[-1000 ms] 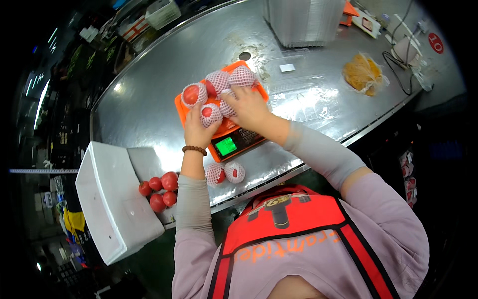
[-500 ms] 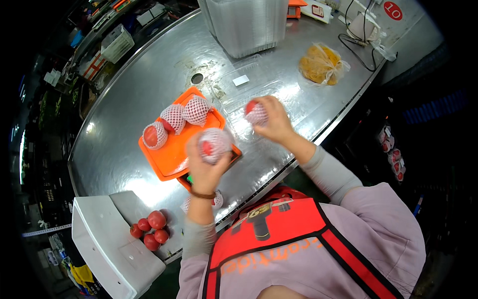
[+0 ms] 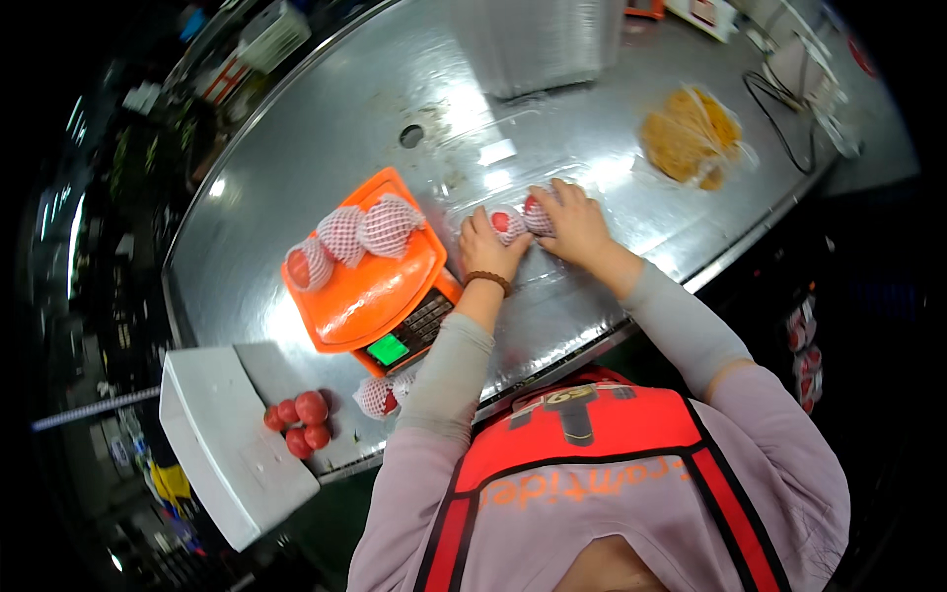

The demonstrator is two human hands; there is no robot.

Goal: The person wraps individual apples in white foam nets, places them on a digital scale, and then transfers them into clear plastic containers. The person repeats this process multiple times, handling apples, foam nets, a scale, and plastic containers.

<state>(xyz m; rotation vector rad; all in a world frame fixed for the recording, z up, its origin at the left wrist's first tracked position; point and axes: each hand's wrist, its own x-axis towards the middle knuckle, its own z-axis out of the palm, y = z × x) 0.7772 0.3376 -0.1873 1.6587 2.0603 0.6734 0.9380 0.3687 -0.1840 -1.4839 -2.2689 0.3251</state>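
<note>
My left hand (image 3: pixel 489 247) is closed round a red tomato (image 3: pixel 502 222) in a white foam net. Right beside it, my right hand (image 3: pixel 580 229) grips another netted tomato (image 3: pixel 534 210), and the two tomatoes touch or nearly touch. Both are low over a clear plastic tray (image 3: pixel 473 192) lying on the metal table; its outline is faint against the shine. To the left, three netted tomatoes (image 3: pixel 340 237) rest in a row along the far side of the orange pan (image 3: pixel 365 306) of a weighing scale. The scale's green display (image 3: pixel 388 348) is lit.
A white foam box (image 3: pixel 212 434) stands at the near left, with several bare tomatoes (image 3: pixel 299 422) beside it. Netted tomatoes (image 3: pixel 375 397) lie by the scale, partly behind my left arm. Stacked clear containers (image 3: pixel 538 49), a bag of yellow stuff (image 3: pixel 691 138) and cables (image 3: pixel 789 99) are farther back.
My left hand has carried its netted tomato rightward from over the scale to beside the right hand's. My right hand has come down slightly right. The scale's display is uncovered; the view has shifted.
</note>
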